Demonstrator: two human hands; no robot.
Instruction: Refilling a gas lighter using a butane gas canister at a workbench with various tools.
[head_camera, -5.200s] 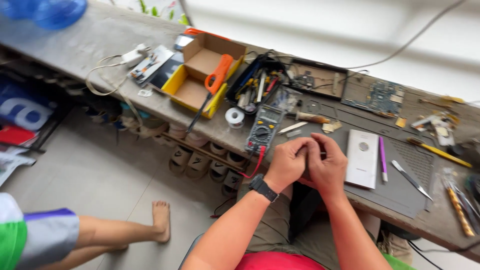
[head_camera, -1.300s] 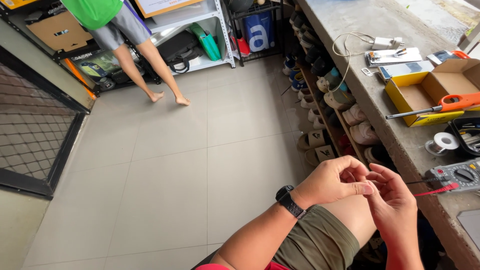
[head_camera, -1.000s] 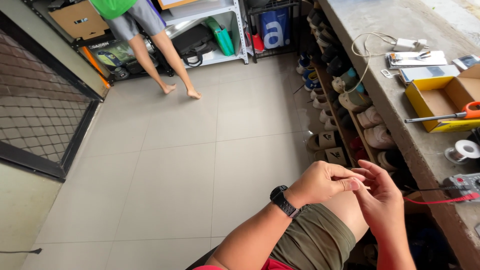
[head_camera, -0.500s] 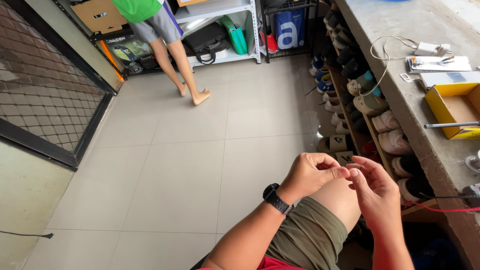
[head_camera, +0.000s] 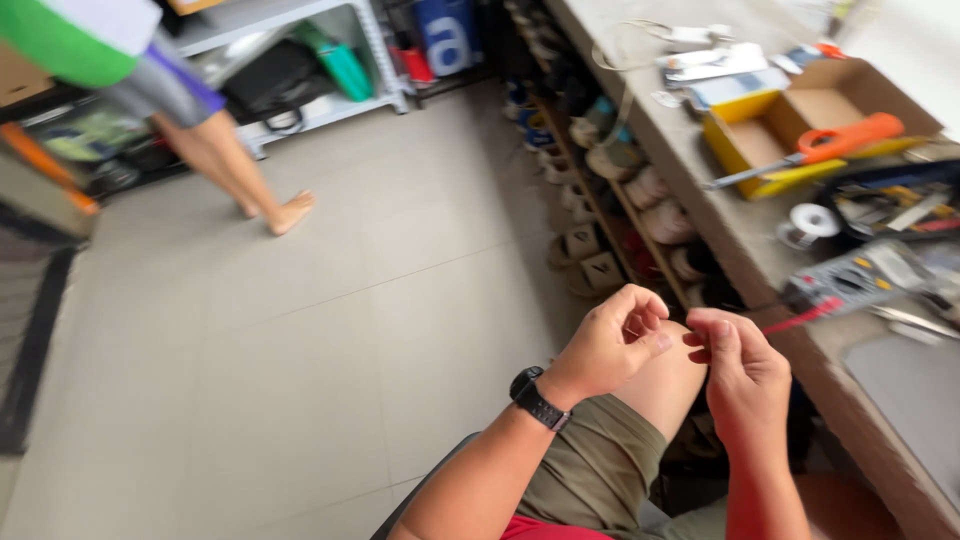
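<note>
- Above the knee, the left hand (head_camera: 612, 340) and right hand (head_camera: 738, 372) stay fingertip to fingertip, pinching something too small to make out.
- Since half a second ago, the view has swung right: the multimeter (head_camera: 862, 278) and yellow box (head_camera: 790, 125) show again.
- Beside the right hand, a red lead (head_camera: 800, 318) runs to the workbench (head_camera: 745, 235).

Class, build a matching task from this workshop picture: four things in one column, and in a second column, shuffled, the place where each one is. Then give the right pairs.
Things
1. black wristwatch
2. orange-handled tool
3. roll of white tape
4. shoes

Places
A. on the workbench, beside the box
B. on the rack under the workbench
C. on the left hand wrist
D. lying across the yellow cardboard box

Pairs: 1-C, 2-D, 3-A, 4-B
</note>
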